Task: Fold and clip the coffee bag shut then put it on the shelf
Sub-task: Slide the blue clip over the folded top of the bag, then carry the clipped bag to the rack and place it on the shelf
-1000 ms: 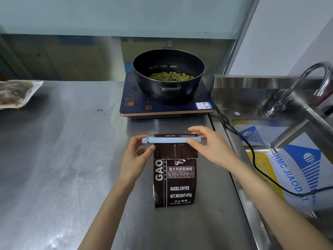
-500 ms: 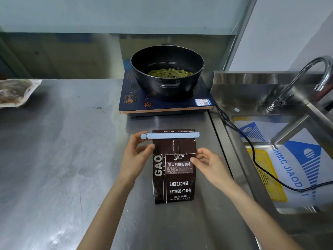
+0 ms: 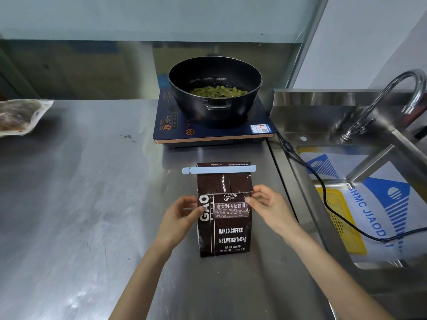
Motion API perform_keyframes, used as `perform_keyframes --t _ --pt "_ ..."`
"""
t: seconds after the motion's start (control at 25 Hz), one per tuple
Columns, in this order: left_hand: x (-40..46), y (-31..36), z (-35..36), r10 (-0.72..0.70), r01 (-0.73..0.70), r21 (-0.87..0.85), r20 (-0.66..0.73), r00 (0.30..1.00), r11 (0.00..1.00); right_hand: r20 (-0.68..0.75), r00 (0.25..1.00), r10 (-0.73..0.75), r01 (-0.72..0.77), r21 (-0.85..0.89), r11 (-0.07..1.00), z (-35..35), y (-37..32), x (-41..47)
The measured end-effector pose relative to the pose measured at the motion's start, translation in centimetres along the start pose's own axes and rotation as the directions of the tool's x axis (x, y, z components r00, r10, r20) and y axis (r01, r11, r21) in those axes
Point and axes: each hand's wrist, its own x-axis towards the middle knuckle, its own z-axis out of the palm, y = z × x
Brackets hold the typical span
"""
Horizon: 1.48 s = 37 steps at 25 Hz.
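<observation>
A dark brown coffee bag (image 3: 227,227) lies flat on the steel counter, its label facing up. A long pale blue clip (image 3: 218,169) is clamped across its folded top end. My left hand (image 3: 179,214) holds the bag's left edge just below the fold, thumb on the front. On the opposite side, my right hand (image 3: 268,204) pinches the right edge at the same height. Neither hand touches the clip. No shelf is in view.
Behind the bag, a black pot (image 3: 215,88) of green vegetables sits on an induction cooker (image 3: 209,132). Its black cable (image 3: 323,192) runs over the sink (image 3: 369,181) on the right, under a tap (image 3: 392,95). A sealed food packet (image 3: 20,116) lies far left.
Both hands left the clip and moved down to the bag's sides, the right hand first, then the left. The clip stays clamped on the folded top.
</observation>
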Motion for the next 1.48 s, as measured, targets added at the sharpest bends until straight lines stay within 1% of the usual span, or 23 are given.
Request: perform_keyframes --t 0.12,0.28,0.52,0.64,0.72,0.92,1.2,1.36,1.48 --pt "-0.2 -0.4 0.3 0.000 0.000 0.013 0.036 0.999 1.000 -0.002 1.000 0.018 -0.018 0.034 0.999 0.2 -0.1 -0.2" --pt "-0.3 -0.5 0.3 0.029 -0.030 0.061 0.011 1.000 0.998 -0.052 0.997 0.062 -0.056 0.106 0.993 1.0 -0.1 -0.9" --pt "0.0 -0.8 0.1 0.083 -0.086 0.119 0.030 0.996 0.989 -0.174 0.979 0.106 -0.090 0.096 0.991 1.9 -0.1 -2.2" --pt "0.1 -0.5 0.0 0.113 -0.122 0.110 0.082 0.990 0.987 -0.268 0.956 0.116 -0.091 0.104 0.990 2.1 -0.3 -3.1" --pt "0.2 0.2 0.1 0.129 -0.147 0.104 0.160 0.979 0.984 -0.343 0.930 0.134 -0.103 0.107 0.989 1.8 -0.4 -3.9" --pt "-0.4 2.3 1.5 0.170 -0.196 0.087 0.238 0.956 0.977 -0.453 0.885 0.110 -0.069 0.106 0.992 0.0 -1.0 -5.8" --pt "-3.2 3.8 7.9 0.236 -0.272 0.065 0.332 0.913 0.960 -0.561 0.821 0.106 -0.053 0.110 0.993 -5.7 0.8 -10.8" --pt "-6.3 4.1 13.7 0.231 -0.272 0.047 0.403 0.886 0.961 -0.635 0.766 0.097 -0.038 0.106 0.994 -10.4 2.6 -15.5" --pt "-9.1 4.5 18.0 0.241 -0.284 0.031 0.444 0.863 0.958 -0.663 0.742 0.100 -0.050 0.093 0.994 -13.7 3.8 -19.1"
